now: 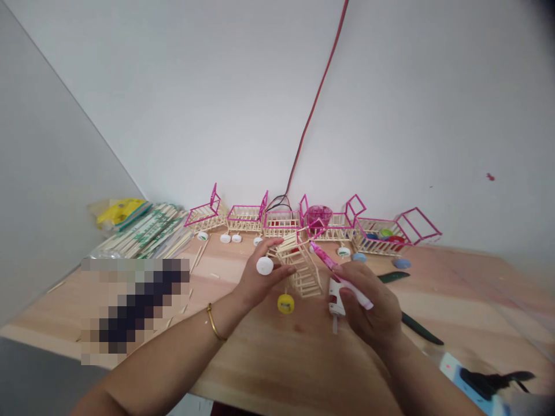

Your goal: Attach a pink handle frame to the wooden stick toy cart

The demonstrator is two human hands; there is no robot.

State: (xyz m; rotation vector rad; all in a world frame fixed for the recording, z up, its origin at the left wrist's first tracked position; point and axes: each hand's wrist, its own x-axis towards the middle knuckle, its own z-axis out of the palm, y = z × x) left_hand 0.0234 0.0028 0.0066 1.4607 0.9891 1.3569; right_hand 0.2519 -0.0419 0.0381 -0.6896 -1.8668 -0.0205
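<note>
My left hand (260, 274) grips a small cart made of wooden sticks (306, 274), tilted above the table. White and yellow bottle caps sit on it like wheels; the yellow cap (285, 304) hangs lowest. Part of its upper frame is magenta. Between the fingers of my right hand (373, 303) is a pink marker (342, 277), its magenta-stained tip at or very near the cart's upper edge; I cannot tell whether it touches. Just left of my right hand, a white glue gun (336, 297) lies on the table, partly hidden.
Several stick carts with magenta rims (245, 218) line the wall, with a magenta-stained cup (319, 216) among them. Bundled sticks (150, 231) and a yellow packet (121, 212) lie at left. Dark green-handled scissors or pliers (422, 329) and a power strip (468, 384) are at right.
</note>
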